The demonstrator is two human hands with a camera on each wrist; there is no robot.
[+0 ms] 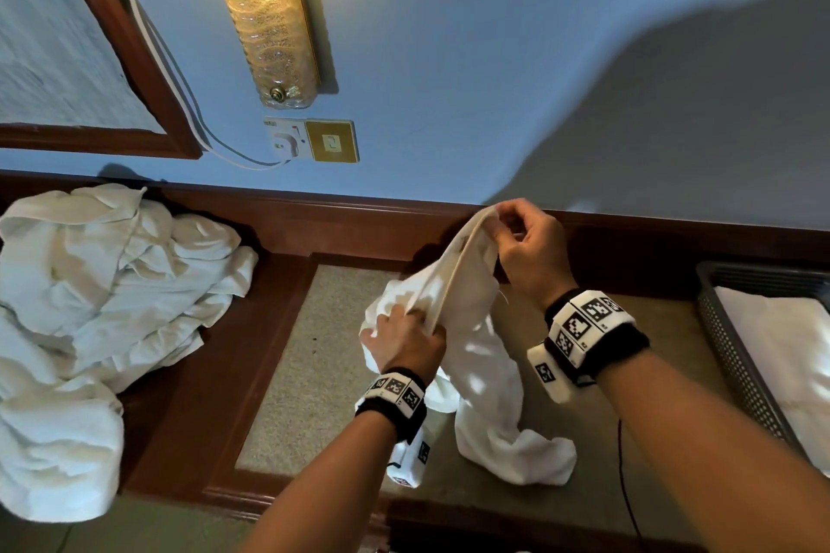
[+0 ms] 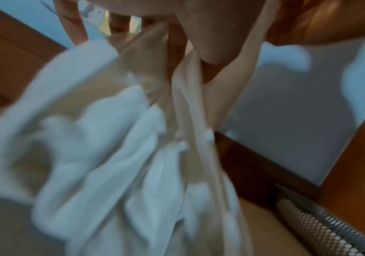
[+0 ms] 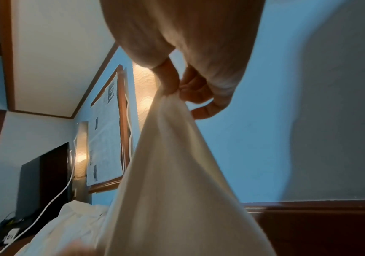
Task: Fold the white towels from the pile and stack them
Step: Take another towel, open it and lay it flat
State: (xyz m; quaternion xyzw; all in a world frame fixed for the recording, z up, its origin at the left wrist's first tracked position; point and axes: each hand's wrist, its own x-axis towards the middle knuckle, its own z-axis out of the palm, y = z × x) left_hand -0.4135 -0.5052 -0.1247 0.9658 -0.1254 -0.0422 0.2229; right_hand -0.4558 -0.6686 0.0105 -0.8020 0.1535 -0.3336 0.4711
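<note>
Now both hands, L hand (image 1: 406, 341) & R hand (image 1: 527, 249), pinch towel (image 1: 476, 355).

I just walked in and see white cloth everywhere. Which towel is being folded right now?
Look at the wooden counter under the blue wall. At its middle, one white towel hangs between the left hand and right hand; unlike the pile, it is lifted.

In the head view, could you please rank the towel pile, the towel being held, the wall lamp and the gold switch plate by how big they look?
1. towel pile
2. held towel
3. wall lamp
4. gold switch plate

The pile is cropped at the left edge.
</note>
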